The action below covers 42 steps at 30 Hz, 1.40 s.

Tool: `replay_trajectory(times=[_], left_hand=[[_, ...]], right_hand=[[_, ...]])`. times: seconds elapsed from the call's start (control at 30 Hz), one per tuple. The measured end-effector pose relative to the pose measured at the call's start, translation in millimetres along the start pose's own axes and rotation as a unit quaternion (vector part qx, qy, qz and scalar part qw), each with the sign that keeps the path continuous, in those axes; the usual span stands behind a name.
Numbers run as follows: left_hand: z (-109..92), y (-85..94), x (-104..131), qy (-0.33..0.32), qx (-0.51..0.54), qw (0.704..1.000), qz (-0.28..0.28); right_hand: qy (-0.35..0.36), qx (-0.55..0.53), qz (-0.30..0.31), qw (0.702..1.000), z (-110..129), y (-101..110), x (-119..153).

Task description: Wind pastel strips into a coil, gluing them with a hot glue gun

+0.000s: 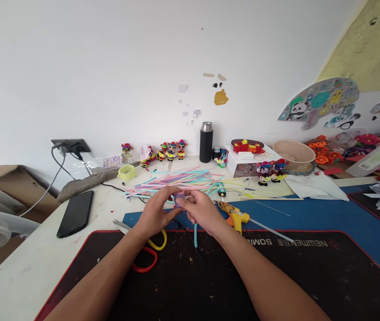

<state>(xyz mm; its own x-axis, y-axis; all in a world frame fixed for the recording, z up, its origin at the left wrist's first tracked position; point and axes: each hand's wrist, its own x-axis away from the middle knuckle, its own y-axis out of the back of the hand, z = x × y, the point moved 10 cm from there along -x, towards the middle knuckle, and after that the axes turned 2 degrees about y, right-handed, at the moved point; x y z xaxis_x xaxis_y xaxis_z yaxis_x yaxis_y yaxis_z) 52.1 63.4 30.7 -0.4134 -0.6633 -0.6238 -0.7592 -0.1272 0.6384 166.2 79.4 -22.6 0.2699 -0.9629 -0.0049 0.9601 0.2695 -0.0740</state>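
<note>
My left hand (154, 214) and my right hand (205, 211) meet above the front mat. Their fingers pinch a small purple rolled piece (178, 198) from both sides; it looks like a wound pipe cleaner, though fingers hide much of it. A light blue pipe cleaner (196, 236) hangs below my right hand, and I cannot tell where its upper end is held. Scissors (157, 240) with red and yellow handles lie partly under my left forearm. Just right of my right hand lies a yellow glue gun (238, 218) with a glue stick in its back.
Pastel pipe cleaners (176, 180) lie spread behind my hands. A black phone (75, 214) is at the left, near a yellow tape roll (127, 172). A black bottle (206, 142), small figures (171, 150), a white box (243, 160) and a round bowl (293, 154) line the wall.
</note>
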Motion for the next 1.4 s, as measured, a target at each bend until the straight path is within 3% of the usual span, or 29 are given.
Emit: replay_trajectory(times=[0.9,1.4], left_hand=[[-5.1,7.6,-4.3,-0.017,-0.020,0.999,-0.035],[-1.9,14.1,-2.7,0.009,-0.029,0.998,-0.061]], right_hand=[[-0.019,0.010,0.004,1.000,-4.8,0.8,0.0],[-0.029,0.004,0.015,0.999,-3.2,-3.1,2.1]])
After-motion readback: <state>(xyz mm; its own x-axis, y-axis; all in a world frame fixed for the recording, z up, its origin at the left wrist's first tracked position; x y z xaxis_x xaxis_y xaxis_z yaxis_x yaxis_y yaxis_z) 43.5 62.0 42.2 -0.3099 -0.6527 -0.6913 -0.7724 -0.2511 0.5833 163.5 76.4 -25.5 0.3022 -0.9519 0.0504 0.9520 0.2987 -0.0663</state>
